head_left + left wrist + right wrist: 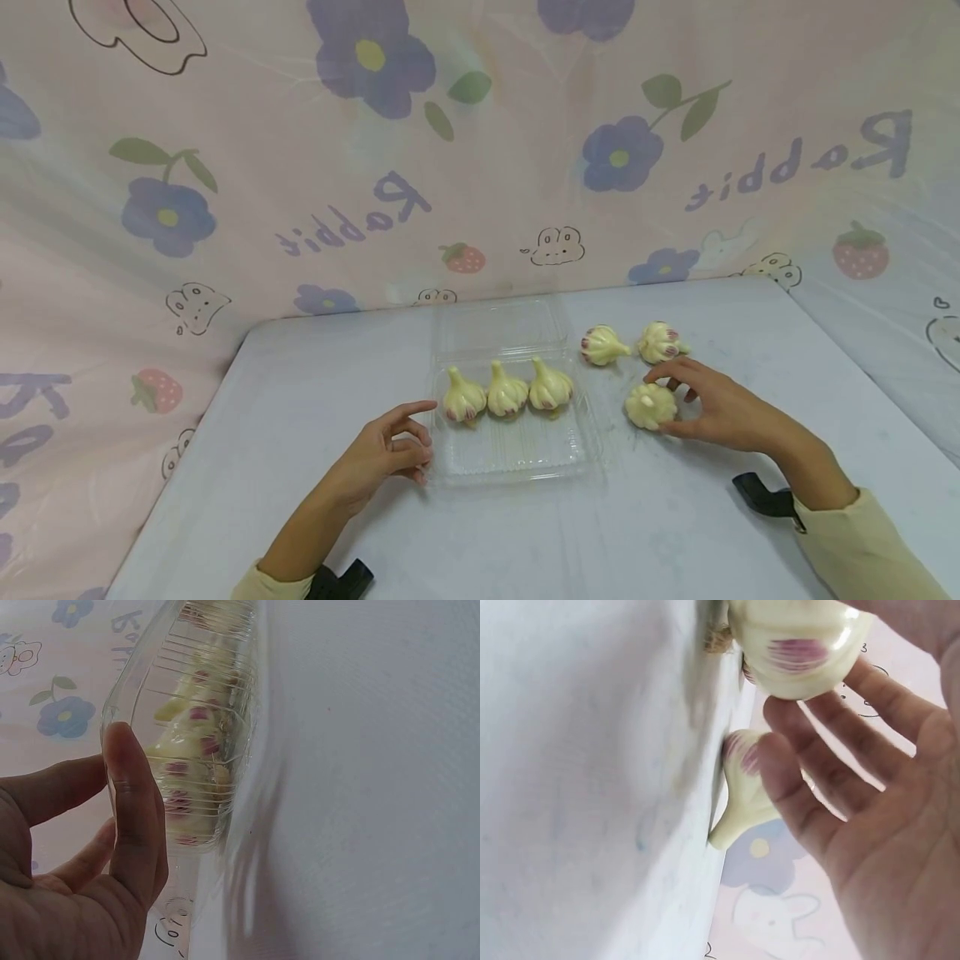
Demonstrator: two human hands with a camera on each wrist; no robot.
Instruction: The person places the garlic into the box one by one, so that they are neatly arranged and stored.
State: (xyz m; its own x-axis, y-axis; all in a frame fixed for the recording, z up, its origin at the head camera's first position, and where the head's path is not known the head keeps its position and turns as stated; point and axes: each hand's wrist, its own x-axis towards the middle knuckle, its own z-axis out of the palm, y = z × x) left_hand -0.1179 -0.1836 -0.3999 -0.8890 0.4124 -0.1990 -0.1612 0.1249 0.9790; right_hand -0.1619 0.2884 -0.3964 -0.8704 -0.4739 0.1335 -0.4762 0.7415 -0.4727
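Observation:
A clear plastic clamshell box (510, 457) lies with its lid folded back; three pale garlic bulbs (507, 392) with purple streaks stand in a row in its tray. My left hand (390, 450) is at the tray's left side, fingers loosely bent and fingertips right at the rim; the left wrist view shows the thumb (131, 795) over the clear wall. To the right of the box, my right hand (716, 408) holds another garlic bulb (649, 406) between thumb and fingers, close over the table. In the right wrist view, this bulb (799, 649) is partly cut off.
Behind the right hand, two more garlic bulbs, one with its stem to the right (602, 346) and one near the fingers (660, 342), lie on the white table (637, 525). The open lid (501, 327) lies towards the back edge, before a printed curtain (495, 192).

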